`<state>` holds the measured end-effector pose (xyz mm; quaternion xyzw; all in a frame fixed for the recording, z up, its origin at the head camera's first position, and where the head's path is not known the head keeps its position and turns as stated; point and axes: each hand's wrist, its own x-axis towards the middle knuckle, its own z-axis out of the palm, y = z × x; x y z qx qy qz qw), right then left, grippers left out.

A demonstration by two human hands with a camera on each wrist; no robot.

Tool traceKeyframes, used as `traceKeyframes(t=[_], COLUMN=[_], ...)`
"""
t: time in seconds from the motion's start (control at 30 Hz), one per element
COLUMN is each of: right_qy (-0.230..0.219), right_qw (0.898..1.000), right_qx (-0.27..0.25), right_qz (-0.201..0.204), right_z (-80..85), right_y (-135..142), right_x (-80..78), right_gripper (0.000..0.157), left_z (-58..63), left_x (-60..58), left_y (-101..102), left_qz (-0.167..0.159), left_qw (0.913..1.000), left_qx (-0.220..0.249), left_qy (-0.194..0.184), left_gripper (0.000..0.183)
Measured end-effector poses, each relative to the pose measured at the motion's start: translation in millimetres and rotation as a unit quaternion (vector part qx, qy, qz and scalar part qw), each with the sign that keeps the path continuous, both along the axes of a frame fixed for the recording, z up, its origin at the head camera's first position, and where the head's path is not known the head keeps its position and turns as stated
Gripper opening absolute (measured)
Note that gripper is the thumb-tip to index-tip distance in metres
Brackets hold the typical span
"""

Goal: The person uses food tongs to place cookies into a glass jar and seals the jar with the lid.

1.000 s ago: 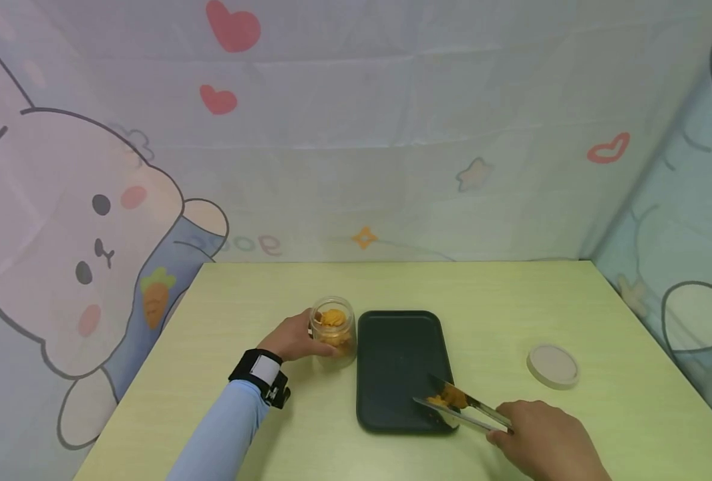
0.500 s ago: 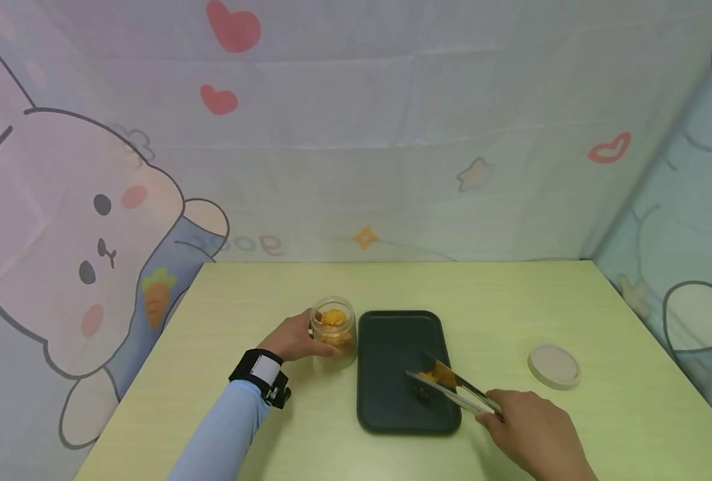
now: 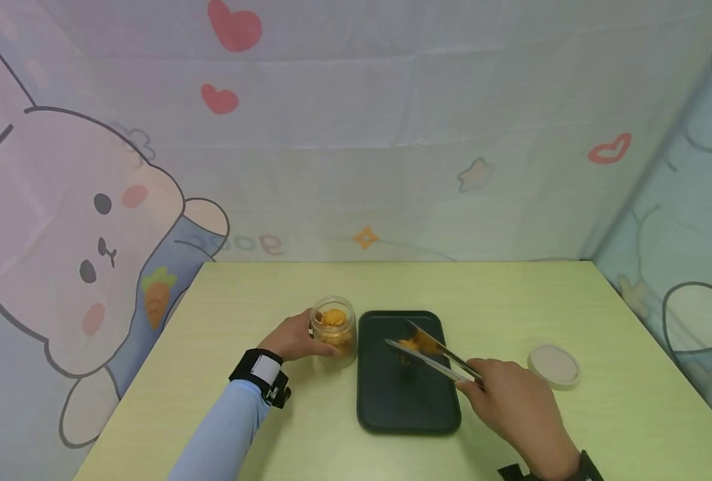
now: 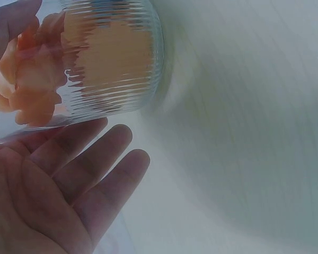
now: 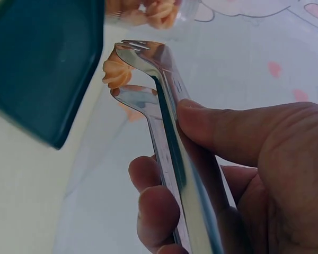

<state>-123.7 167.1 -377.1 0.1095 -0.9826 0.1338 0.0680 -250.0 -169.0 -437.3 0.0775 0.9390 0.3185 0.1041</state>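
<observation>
My left hand (image 3: 292,337) grips the side of a clear ribbed jar (image 3: 348,334), thumb and fingers around it. Inside are several orange, ridged pieces (image 4: 34,79) that look like piped cookies. My right hand (image 3: 515,407) holds metal tongs (image 3: 431,364) between thumb and fingers. One orange ridged cookie (image 5: 116,71) is pinched in the tongs' fork-like tips. In the head view the tips overlap the upper half of a dark rectangular tray (image 3: 401,407), which sits just right of the jar.
A pale round lid (image 3: 554,366) lies on the light wooden table (image 3: 482,287), right of the tray and beyond the right hand. A printed cloth backdrop (image 3: 332,133) hangs behind the table and along its right side.
My right hand has carried the tongs and cookie left and away from me, from the tray's lower right corner to its upper half. My left hand and the jar have stayed put.
</observation>
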Motion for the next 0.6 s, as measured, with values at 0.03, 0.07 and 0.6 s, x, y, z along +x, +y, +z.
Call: traceKeyframes(t=[0.03,0.07,0.6], right_qy=[0.005,0.007,0.105], right_qw=[1.000,1.000,0.992], right_qx=[0.001,0.001,-0.034], right_qz=[0.002,0.003,0.055], right_z=[3.7,7.4,49.4], right_y=[-2.7,-5.3,-59.8], right_x=[-2.2,-4.1,-36.6], right_gripper=[0.020,0.021,0.020], left_z=[0.0,0.0,-4.1], left_x=[0.0,-0.1,-4.4], left_y=[0.1,0.1,-2.5], left_qz=[0.000,0.000,-0.001], left_qw=[1.0000,1.0000,1.0000], left_qx=[0.001,0.002,-0.007], left_qy=[-0.001,-0.002,-0.002], left_gripper=[0.092,0.092,0.093])
